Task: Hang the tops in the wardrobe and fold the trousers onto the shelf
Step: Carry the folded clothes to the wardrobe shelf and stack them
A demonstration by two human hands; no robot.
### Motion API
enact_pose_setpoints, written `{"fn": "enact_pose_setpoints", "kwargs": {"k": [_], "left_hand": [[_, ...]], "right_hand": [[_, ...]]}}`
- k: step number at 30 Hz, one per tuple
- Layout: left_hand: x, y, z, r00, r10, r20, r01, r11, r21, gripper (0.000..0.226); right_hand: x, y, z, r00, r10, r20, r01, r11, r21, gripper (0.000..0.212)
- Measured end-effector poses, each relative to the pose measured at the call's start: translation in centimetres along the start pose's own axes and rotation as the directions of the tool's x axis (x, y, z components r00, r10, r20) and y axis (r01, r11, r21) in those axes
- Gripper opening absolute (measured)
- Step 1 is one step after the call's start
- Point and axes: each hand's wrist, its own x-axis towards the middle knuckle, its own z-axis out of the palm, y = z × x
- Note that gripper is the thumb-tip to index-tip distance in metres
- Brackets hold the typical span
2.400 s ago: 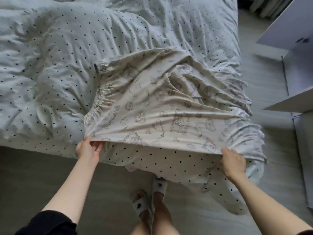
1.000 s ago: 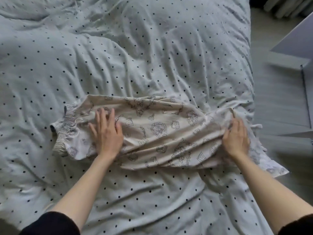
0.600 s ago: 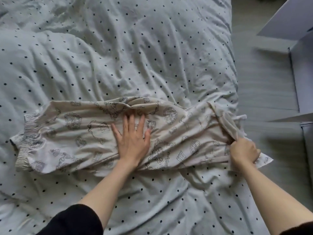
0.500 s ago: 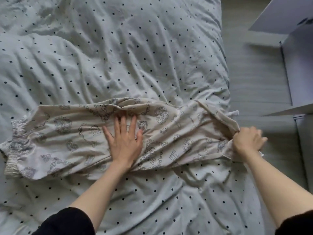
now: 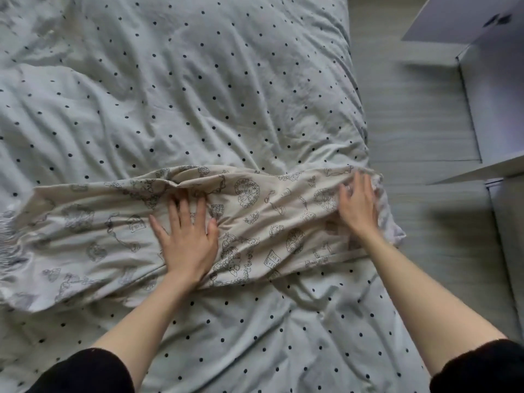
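A: What changed?
B: Your right hand (image 5: 357, 207) let go of the hem end; fingers now straight, flat on the trousers (image 5: 255, 222). Left hand (image 5: 184, 236) flat, fingers spread mid-garment. Likely smoothing before the next fold.
A: Orientation?
B: Long axis left-right across the frame's middle on the duvet (image 5: 198, 80); waistband at left edge.

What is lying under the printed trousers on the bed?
The trousers lie on the dotted duvet, which shows all around them. The left hand and right hand press flat on top. Anything between fabric and duvet is covered.
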Motion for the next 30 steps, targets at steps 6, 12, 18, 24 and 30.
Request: {"fn": "enact_pose_setpoints", "kwargs": {"k": [6, 12, 18, 24, 30], "left_hand": [[-0.3, -2.4, -0.6, 0.993, 0.11, 0.042, -0.105, 0.989, -0.101, 0.054], [-2.8, -7.7, -1.2, 0.995, 0.094, 0.041, -0.09, 0.992, -0.083, 0.052], [-5.1, -17.5, -3.4, 0.948, -0.291, -0.126, 0.245, 0.924, -0.292, 0.053], [-3.7, -25.9, -6.0, 0.717, -0.697, -0.022, 0.443, 0.48, -0.757, 0.042], [-2.1, -31.0, -6.1, 0.886, -0.463, 0.036, 0.28, 0.47, -0.837, 0.025]], "right_hand": [[-9.6, -7.2, 6.5, 0.931, -0.361, 0.048, 0.364, 0.929, -0.068, 0.056], [-15.5, -12.3, 10.2, 0.763, -0.622, 0.177, 0.646, 0.744, -0.17, 0.055], [-16.4, -13.6, 11.9, 0.827, -0.499, 0.258, 0.56, 0.771, -0.302, 0.063], [-19.9, -20.6, 12.2, 0.728, -0.648, 0.223, 0.685, 0.701, -0.198, 0.059], [-20.7, -33.8, 15.6, 0.586, -0.772, 0.248, 0.81, 0.568, -0.147, 0.059]]}}
